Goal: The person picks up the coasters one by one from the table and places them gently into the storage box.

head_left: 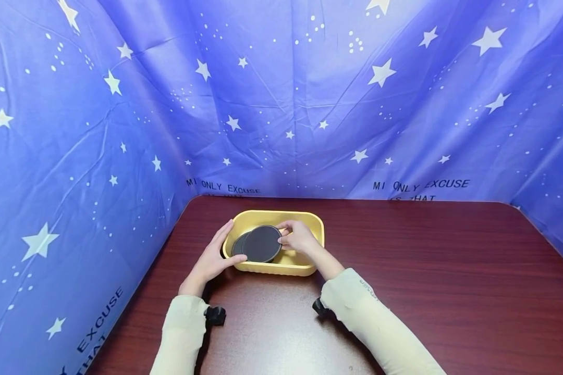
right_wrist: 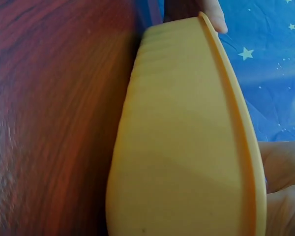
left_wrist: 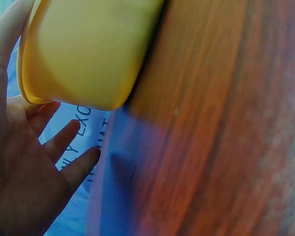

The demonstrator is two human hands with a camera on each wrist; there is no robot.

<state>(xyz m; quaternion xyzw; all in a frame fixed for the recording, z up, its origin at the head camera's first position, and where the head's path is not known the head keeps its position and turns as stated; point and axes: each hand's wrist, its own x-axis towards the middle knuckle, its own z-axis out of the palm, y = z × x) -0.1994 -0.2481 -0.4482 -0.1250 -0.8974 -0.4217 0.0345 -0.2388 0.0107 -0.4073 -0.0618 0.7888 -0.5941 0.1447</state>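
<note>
A yellow plastic bin [head_left: 277, 269] with rounded corners stands on the table. Inside it, toward the left end, a black round coaster [head_left: 261, 244] leans over another dark disc [head_left: 239, 246], which is partly covered. My right hand [head_left: 299, 238] reaches over the bin and pinches the coaster's right edge between thumb and fingers. At the bin's left end rests my left hand [head_left: 212, 259], thumb along the front rim and fingers straight at the left side. In the left wrist view, several fingers of that hand [left_wrist: 29, 162] spread beside the bin's wall. The bin hides most of the right hand in the right wrist view.
The dark red wooden table [head_left: 441, 271] extends widely to the right of the bin and in front of it. A blue curtain [head_left: 300, 94] with white stars hangs behind and along both sides. Each wrist carries a small black camera [head_left: 215, 315].
</note>
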